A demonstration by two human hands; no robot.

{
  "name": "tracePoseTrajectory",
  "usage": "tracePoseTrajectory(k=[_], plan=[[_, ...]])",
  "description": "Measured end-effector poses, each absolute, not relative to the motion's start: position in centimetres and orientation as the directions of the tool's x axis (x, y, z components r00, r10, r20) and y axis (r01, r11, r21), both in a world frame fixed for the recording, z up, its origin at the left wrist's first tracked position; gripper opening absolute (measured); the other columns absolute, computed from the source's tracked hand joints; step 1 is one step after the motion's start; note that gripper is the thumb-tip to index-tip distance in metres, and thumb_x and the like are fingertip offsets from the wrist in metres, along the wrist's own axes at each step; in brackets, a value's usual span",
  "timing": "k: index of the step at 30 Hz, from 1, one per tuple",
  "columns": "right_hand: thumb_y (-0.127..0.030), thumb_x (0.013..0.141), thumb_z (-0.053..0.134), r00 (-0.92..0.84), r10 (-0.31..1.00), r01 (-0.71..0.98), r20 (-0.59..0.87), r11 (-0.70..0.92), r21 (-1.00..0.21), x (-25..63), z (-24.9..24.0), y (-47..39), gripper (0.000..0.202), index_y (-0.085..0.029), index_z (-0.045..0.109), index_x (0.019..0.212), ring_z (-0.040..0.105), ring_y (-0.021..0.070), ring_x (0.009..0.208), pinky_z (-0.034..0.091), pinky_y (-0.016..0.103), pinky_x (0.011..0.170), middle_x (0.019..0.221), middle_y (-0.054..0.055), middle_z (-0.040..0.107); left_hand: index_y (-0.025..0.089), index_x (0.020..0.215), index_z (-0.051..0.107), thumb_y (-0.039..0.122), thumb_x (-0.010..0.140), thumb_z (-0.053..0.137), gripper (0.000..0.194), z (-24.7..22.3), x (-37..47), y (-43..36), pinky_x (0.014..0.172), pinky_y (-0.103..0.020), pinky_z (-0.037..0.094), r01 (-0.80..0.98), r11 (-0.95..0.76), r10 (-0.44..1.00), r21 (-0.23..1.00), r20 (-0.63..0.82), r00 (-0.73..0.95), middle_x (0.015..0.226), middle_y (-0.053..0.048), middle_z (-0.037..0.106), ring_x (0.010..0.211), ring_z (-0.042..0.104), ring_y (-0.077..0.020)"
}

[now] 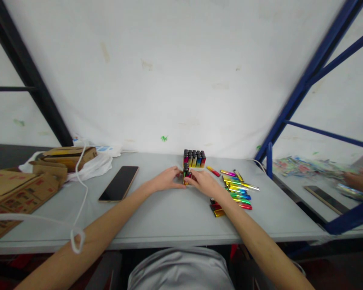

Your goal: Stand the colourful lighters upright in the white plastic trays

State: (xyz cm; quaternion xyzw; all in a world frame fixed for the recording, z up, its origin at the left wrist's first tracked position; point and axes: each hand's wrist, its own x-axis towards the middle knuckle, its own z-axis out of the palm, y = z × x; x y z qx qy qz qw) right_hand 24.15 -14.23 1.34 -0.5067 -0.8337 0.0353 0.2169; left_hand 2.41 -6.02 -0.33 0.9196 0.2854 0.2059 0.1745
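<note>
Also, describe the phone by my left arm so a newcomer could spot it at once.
Start at the grey table against the white wall. Between the left hand and the cardboard boxes lies the phone, dark screen up, gold-edged. The other phone lies far right, beyond the blue frame; this one is left of it.

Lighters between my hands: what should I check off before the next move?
1. Left hand and right hand on either side of the small group: ok.
2. Every lighter in that group upright: cannot tell, fingers cover some.
3. Back block standing upright: ok.
4. Loose lighters neatly aligned: not ok, scattered at angles.
5. Phone apart from both hands: ok.
6. White cord off left forearm: cannot tell.
</note>
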Motion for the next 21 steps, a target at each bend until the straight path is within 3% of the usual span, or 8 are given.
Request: tracePoseTrajectory(k=[4, 7, 10, 14, 18, 21], plan=[[-0.052, 0.103, 0.054, -0.433, 0.852, 0.811, 0.294, 0.511, -0.285, 24.0, 1.6, -14.4, 0.041, -0.018, 0.069, 0.085, 0.061, 0.0176, 0.069, 0.037, 0.027, 0.065, 0.079, 0.005, 0.071, 0.016, 0.107, 0.072, 0.067, 0.078, 0.072, 0.059, -0.2, 2.4, -6.0, 0.083, -0.036, 0.052, 0.436, -0.791, 0.574, 0.428, 0.274, 0.772, 0.097, -0.009, 0.066, 0.091, 0.063, -0.0269], [-0.053, 0.108, 0.041, -0.386, 0.858, 0.826, 0.34, 0.485, -0.288, 25.3, 1.9, -14.0, 0.05, -0.018, 0.068, 0.083, 0.059, 0.0168, 0.069, 0.037, 0.027, 0.067, 0.077, 0.005, 0.069, 0.016, 0.112, 0.072, 0.065, 0.078, 0.074, 0.06, -0.2, 2.4, -6.0, 0.086, -0.036, 0.052, 0.433, -0.786, 0.576, 0.441, 0.269, 0.772, 0.1, -0.009, 0.066, 0.091, 0.063, -0.0268], [-0.047, 0.11, 0.035, -0.253, 0.879, 0.894, 0.405, 0.373, -0.25, 28.2, 2.0, -13.1, 0.05, -0.018, 0.069, 0.087, 0.061, 0.0182, 0.074, 0.04, 0.028, 0.072, 0.08, 0.007, 0.07, 0.014, 0.114, 0.072, 0.064, 0.077, 0.075, 0.063, -0.3, 2.4, -5.9, 0.087, -0.037, 0.053, 0.443, -0.78, 0.584, 0.441, 0.26, 0.769, 0.102, -0.01, 0.067, 0.092, 0.064, -0.0274], [-0.031, 0.105, 0.046, -0.014, 0.905, 0.979, 0.426, 0.1, -0.18, 33.8, 1.7, -11.7, 0.033, -0.014, 0.073, 0.097, 0.066, 0.021, 0.088, 0.045, 0.028, 0.082, 0.095, 0.014, 0.075, 0.013, 0.117, 0.072, 0.063, 0.077, 0.076, 0.064, -0.3, 2.4, -5.8, 0.087, -0.037, 0.053, 0.441, -0.78, 0.582, 0.444, 0.254, 0.773, 0.102, -0.01, 0.067, 0.092, 0.064, -0.0277], [-0.025, 0.097, 0.059, 0.234, 0.944, 0.968, 0.234, -0.205, -0.143, 38.0, 1.1, -11.1, 0.028, -0.015, 0.075, 0.117, 0.068, 0.0253, 0.11, 0.048, 0.031, 0.093, 0.12, 0.016, 0.074, 0.012, 0.117, 0.072, 0.063, 0.078, 0.075, 0.064, -0.2, 2.4, -5.9, 0.089, -0.037, 0.052, 0.446, -0.784, 0.579, 0.432, 0.249, 0.777, 0.102, -0.01, 0.066, 0.093, 0.064, -0.028], [-0.029, 0.095, 0.064, 0.269, 0.957, 0.956, 0.108, -0.252, -0.148, 39.2, 0.7, -11.1, 0.027, -0.017, 0.077, 0.115, 0.069, 0.0259, 0.11, 0.049, 0.031, 0.093, 0.118, 0.013, 0.076, 0.012, 0.117, 0.072, 0.064, 0.079, 0.074, 0.064, -0.1, 2.4, -6.0, 0.09, -0.038, 0.052, 0.458, -0.787, 0.58, 0.414, 0.245, 0.777, 0.101, -0.01, 0.066, 0.095, 0.063, -0.0289]])
